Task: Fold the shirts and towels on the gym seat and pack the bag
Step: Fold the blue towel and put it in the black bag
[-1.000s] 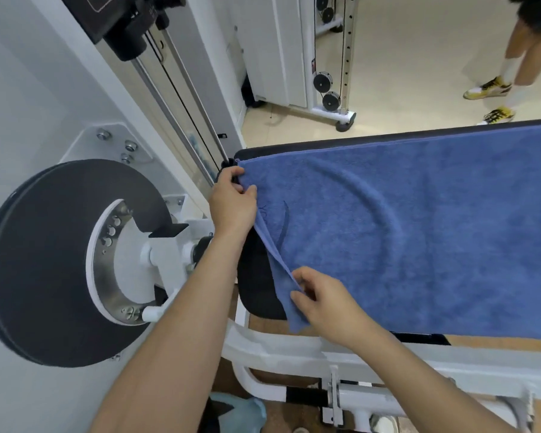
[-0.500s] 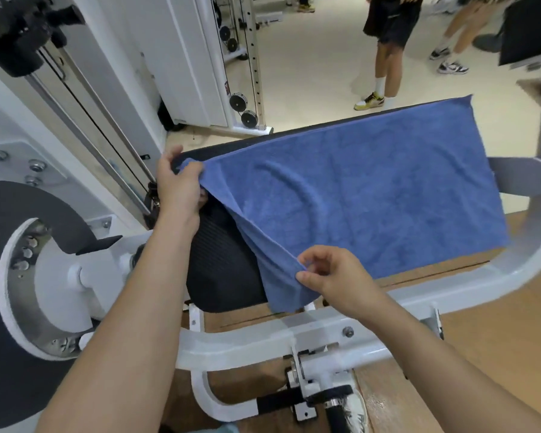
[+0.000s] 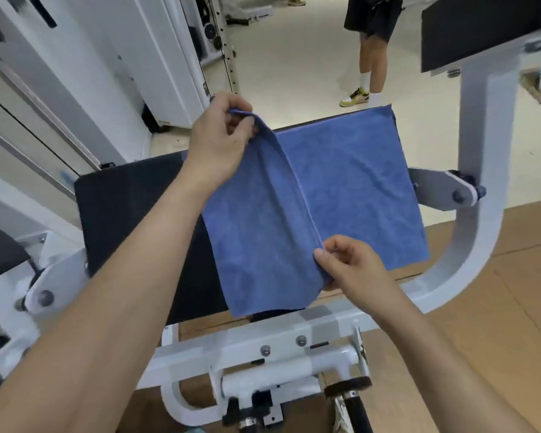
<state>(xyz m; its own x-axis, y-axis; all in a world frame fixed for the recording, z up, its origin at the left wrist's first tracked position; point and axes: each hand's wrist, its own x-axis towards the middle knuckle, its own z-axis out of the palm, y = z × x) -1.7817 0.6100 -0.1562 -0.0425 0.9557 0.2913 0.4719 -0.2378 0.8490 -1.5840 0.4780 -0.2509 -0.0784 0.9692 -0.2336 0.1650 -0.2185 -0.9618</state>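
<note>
A blue towel [image 3: 350,189] lies on the black gym seat [image 3: 132,220], its left half lifted and folded over toward the right. My left hand [image 3: 219,142] pinches the towel's far left corner, raised above the seat. My right hand [image 3: 353,267] pinches the near corner at the front edge. The lifted edge runs as a ridge between both hands. The seat's left part is bare. No bag or shirts are in view.
The white machine frame [image 3: 263,348] runs below the seat, and a curved white arm [image 3: 478,189] with a black pad [image 3: 481,29] rises at the right. A person's legs [image 3: 372,64] stand beyond the seat. White gym equipment [image 3: 156,57] fills the left.
Both hands have carried the towel's left edge up and to the right, folding it over the right half. The seat's left part is now uncovered. The camera has turned right.
</note>
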